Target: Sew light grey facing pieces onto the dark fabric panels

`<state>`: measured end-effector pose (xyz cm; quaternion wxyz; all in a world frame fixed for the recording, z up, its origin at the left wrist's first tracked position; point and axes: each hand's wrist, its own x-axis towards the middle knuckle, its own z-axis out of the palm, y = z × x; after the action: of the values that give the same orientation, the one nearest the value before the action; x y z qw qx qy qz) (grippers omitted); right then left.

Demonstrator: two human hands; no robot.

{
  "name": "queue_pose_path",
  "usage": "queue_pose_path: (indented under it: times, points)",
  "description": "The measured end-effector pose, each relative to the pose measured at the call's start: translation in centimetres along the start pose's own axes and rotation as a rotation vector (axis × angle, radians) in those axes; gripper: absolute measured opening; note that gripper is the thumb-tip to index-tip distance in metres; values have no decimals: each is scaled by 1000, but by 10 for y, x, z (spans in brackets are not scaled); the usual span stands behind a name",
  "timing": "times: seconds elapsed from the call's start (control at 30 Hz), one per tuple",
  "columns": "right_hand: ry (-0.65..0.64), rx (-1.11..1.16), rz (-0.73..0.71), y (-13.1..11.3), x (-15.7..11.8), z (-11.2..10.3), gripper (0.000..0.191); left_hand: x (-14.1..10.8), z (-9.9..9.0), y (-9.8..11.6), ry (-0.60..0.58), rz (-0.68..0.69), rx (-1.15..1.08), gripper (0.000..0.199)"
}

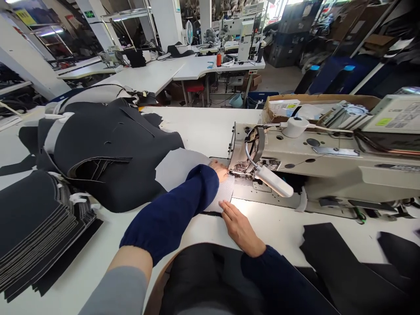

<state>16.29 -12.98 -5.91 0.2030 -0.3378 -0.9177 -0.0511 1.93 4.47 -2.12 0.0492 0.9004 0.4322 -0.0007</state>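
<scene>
A light grey piece of fabric (183,165) lies on the table and reaches to the needle area of a sewing machine (331,162). My left hand (219,169) rests on this fabric just left of the presser foot, fingers laid on it and partly hidden by my dark blue sleeve. Nearer to me, my right hand (242,229) has its fingers stretched out, the tips touching the fabric's near right edge. A small white lamp (274,180) on a bendable neck lights the spot beside the needle. The fabric's underside is hidden.
Large dark fabric pieces (108,148) are heaped at the left, behind a tied stack of dark cut pieces (31,227). More dark pieces (344,258) lie at the right front. A cardboard box (370,103) of odds and ends stands behind the machine.
</scene>
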Motion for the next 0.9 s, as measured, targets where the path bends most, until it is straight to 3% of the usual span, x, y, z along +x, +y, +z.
queue_pose_path:
  times: [0.1,0.2,0.33,0.43,0.53,0.63,0.77,0.9]
  points:
    - [-23,-4,1,0,-3,2,40,-9,-11,8,18,2,26,21]
    - [-6,50,41,1,-7,5,44,-44,-17,22,79,26,0,28]
    - [70,77,74,-1,-6,5,38,-111,-4,33,-26,204,-179,56]
    - [84,43,212,-9,-5,-2,27,-144,11,34,-69,222,-190,54]
    - [43,26,320,-24,-7,-7,22,-150,18,36,-48,182,-169,48]
    - [59,28,281,-40,-10,-3,20,-145,18,40,-47,171,-126,57]
    - [117,-74,213,-52,-12,9,38,-140,14,49,-47,122,-81,57]
    - [15,-88,223,-48,-6,10,43,-130,10,52,-22,76,-65,51]
